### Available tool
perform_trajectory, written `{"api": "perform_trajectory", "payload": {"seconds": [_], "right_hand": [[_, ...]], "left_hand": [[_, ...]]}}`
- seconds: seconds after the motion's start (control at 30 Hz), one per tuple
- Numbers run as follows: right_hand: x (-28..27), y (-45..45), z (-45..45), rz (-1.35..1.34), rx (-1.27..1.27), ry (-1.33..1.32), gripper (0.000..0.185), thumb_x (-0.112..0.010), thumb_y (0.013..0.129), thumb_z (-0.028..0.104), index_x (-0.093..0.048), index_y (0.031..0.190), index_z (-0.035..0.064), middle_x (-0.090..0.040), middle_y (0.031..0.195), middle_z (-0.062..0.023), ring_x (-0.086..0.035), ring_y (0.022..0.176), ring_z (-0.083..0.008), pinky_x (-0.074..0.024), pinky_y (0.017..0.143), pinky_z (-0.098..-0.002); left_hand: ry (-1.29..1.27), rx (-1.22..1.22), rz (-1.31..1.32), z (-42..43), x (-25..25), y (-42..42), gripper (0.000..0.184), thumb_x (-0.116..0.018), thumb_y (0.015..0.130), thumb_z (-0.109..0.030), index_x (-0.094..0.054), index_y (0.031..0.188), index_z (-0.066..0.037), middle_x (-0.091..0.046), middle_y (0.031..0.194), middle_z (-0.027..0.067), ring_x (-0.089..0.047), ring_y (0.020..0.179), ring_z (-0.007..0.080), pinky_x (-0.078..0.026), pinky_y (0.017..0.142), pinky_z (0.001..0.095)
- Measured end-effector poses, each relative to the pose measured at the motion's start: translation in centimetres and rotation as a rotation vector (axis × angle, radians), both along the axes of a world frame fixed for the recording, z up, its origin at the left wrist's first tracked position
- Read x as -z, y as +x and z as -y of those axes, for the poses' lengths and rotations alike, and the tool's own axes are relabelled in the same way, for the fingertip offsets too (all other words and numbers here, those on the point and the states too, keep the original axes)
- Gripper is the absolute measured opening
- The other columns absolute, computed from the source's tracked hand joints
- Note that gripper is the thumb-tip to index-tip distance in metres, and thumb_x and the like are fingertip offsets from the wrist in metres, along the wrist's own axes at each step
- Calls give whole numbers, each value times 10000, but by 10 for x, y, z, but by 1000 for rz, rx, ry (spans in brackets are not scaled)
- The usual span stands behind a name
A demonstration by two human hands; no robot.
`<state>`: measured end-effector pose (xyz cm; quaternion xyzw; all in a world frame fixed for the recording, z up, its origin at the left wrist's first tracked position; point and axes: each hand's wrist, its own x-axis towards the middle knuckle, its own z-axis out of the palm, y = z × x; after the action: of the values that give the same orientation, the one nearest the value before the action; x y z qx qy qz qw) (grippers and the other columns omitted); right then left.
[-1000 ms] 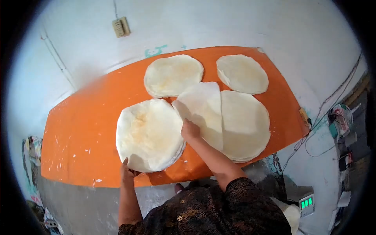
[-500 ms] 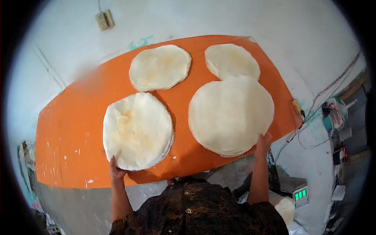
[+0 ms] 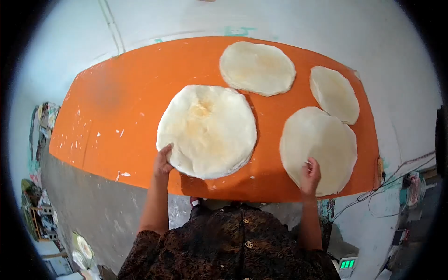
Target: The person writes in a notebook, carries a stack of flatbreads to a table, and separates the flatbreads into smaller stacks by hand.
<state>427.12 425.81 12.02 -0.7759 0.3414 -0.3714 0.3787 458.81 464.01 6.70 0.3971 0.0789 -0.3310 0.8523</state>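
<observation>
My left hand (image 3: 163, 161) grips the lower left edge of a thick stack of round flat dough sheets (image 3: 207, 130), with the thumb on top. The top sheet is pale with a browned patch. My right hand (image 3: 310, 176) is above the near part of the right stack of round sheets (image 3: 322, 140); its fingers are curled together, and whether anything is in them is too small to tell. Two more stacks, one at the back middle (image 3: 257, 67) and one at the back right (image 3: 335, 93), lie on the orange table (image 3: 126, 107).
A pale wall (image 3: 289, 18) runs behind the table. Cables (image 3: 378, 191) hang near its right corner. At the lower right a device shows a green display (image 3: 347, 264). Crates and bags (image 3: 44, 210) are on the floor at the left.
The view has swung to the left. My right hand laid a sheet on the right stack, let go of its near right edge and is now over the stack with curled fingers. My left hand keeps its hold.
</observation>
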Motion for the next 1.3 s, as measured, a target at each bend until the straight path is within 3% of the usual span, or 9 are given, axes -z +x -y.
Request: {"api": "perform_trajectory", "payload": {"seconds": [0.07, 0.3, 0.43, 0.57, 0.63, 0.8, 0.93, 1.1, 1.3], "right_hand": [[-19, 50, -43, -84, -92, 18, 282, -544, 795, 42, -506, 1073, 18, -555, 945, -76, -543, 827, -127, -457, 669, -255], [-49, 208, -206, -188, -614, -155, 466, -640, 701, 123, -460, 1113, -1, -518, 1082, -196, -506, 989, -338, -412, 840, -388], [-58, 264, -308, -374, -991, -175, 807, -701, 633, 268, -290, 1285, 27, -352, 1276, -234, -337, 1200, -344, -298, 979, -375], [-58, 290, -360, -597, -1032, -226, 978, -721, 587, 363, -170, 1326, 37, -265, 1298, -292, -267, 1221, -396, -253, 986, -447], [-54, 294, -365, -579, -1011, -240, 993, -725, 579, 354, -157, 1328, 35, -261, 1305, -278, -252, 1228, -394, -242, 988, -458], [-80, 297, -350, -466, -1073, -45, 724, -623, 678, 226, -289, 1270, -24, -377, 1250, -219, -401, 1148, -334, -346, 940, -359], [-71, 296, -338, -372, -969, -69, 642, -581, 716, 137, -300, 1275, -6, -489, 1130, -220, -519, 1020, -319, -422, 845, -334], [-84, 299, -349, -485, -763, -219, 561, -536, 746, 113, -328, 1255, 6, -554, 992, -220, -571, 908, -327, -449, 771, -324], [-72, 302, -339, -462, -852, 46, 451, -549, 797, 159, -406, 1196, 7, -581, 997, -166, -586, 901, -245, -446, 768, -309]], "left_hand": [[6, 36, -10, -17, -18, 25, 390, -436, 855, -131, -363, 1202, 33, -521, 1112, 157, -545, 989, 271, -507, 791, 395], [38, 59, -15, -121, -37, 87, 401, -485, 839, -171, -408, 1178, 30, -535, 1105, 156, -538, 1004, 267, -476, 837, 414], [-129, 81, 15, -152, -66, 76, 642, -582, 768, -409, -361, 1265, -67, -417, 1265, 123, -396, 1161, 298, -329, 950, 481], [-165, 106, -56, -153, -75, 59, 687, -565, 748, -492, -363, 1270, -94, -397, 1280, 109, -375, 1167, 297, -340, 917, 495], [-308, 167, -102, -155, -76, 61, 641, -609, 739, -402, -394, 1234, -55, -472, 1199, 124, -455, 1101, 265, -403, 877, 457], [-259, 214, 132, -138, -100, 63, 728, -633, 707, -342, -280, 1295, -100, -453, 1197, 91, -480, 1068, 236, -433, 851, 393], [-181, 195, 55, -131, -104, 65, 680, -642, 715, -81, -274, 1287, -103, -471, 1152, 79, -478, 1051, 200, -428, 853, 350], [-39, 99, 150, -118, -102, 57, 597, -639, 735, -89, -326, 1243, -74, -491, 1120, 80, -470, 1047, 188, -397, 882, 326], [10, 98, 153, -121, -105, 53, 561, -642, 761, -119, -349, 1232, -33, -487, 1133, 84, -459, 1058, 180, -374, 909, 312]]}}
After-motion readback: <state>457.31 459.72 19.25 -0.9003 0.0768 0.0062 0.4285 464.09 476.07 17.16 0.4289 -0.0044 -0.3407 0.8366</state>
